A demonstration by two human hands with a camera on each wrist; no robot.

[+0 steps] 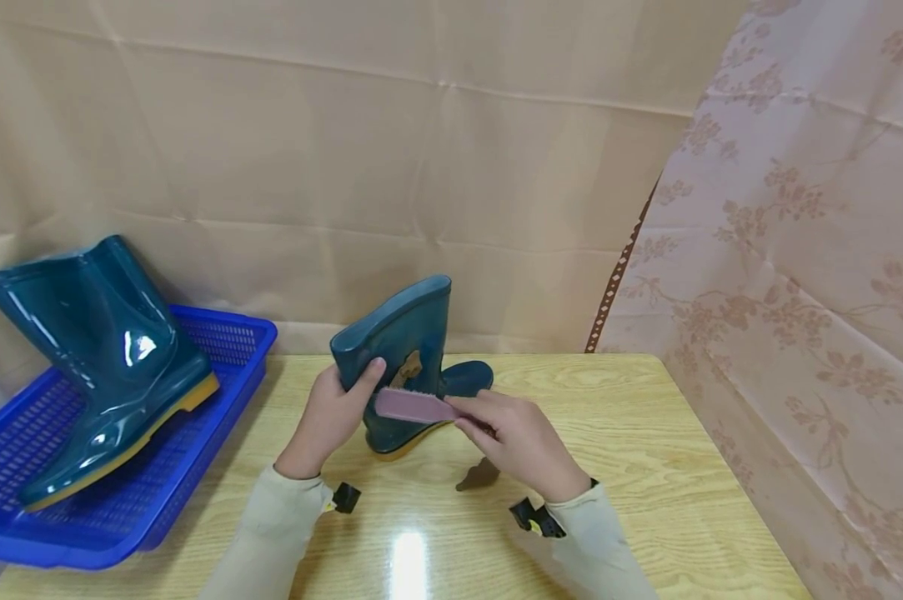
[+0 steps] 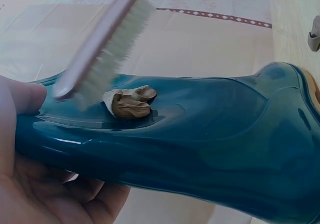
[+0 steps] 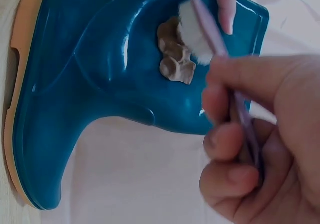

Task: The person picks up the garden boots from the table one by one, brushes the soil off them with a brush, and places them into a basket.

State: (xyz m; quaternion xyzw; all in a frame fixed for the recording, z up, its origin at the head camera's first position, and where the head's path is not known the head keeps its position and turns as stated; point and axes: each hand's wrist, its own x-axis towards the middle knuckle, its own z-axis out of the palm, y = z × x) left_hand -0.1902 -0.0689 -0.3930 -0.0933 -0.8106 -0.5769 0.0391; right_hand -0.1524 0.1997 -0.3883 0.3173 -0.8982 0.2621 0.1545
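Observation:
A teal rubber boot (image 1: 413,333) with a yellow sole stands slightly tilted on the table. My left hand (image 1: 336,417) grips its shaft near the top, thumb on the near side and fingers curled behind, as the left wrist view shows. A brown, mud-like lump (image 3: 175,51) sticks to the side of the shaft. In my right hand (image 1: 522,437) is a brush (image 1: 413,406) with a pink handle and white bristles (image 2: 117,51). The bristles are right beside the lump; whether they press on it I cannot tell.
At the left, a blue plastic basket (image 1: 218,425) holds a second teal boot (image 1: 109,350), leaning up over the rim. The wooden table (image 1: 631,467) runs back to a beige cloth (image 1: 346,167). A small brownish piece (image 2: 314,34) shows at the left wrist view's right edge.

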